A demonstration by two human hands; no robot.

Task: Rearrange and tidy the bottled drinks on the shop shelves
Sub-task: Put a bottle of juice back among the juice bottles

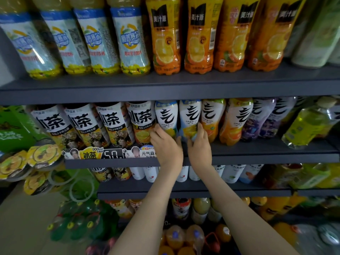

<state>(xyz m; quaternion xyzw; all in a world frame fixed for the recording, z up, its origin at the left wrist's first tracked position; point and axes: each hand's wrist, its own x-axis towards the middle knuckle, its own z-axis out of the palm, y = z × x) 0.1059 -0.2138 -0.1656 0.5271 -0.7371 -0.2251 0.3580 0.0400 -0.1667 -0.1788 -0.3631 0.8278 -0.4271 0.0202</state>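
On the middle shelf (257, 155) stand white sparkling-water bottles with a big black character. My left hand (165, 144) wraps the lower part of the first of them, a white bottle with a lemon picture (166, 115). My right hand (199, 144) grips the base of the bottle beside it, white and blue with yellow fruit (189, 115). Both bottles stand upright at the shelf's front edge. To their left are iced tea bottles (112, 122) with white labels. To their right are orange-labelled (213, 116) and purple-labelled (259, 118) bottles of the same kind.
The top shelf (165, 87) holds pale blue-labelled yellow drinks (130, 39) and orange juice bottles (198, 39). A price strip (110, 153) runs along the middle shelf's left edge. A large yellow-green bottle (309, 124) leans at the right. Lower shelves and packs of green bottles (79, 218) lie below.
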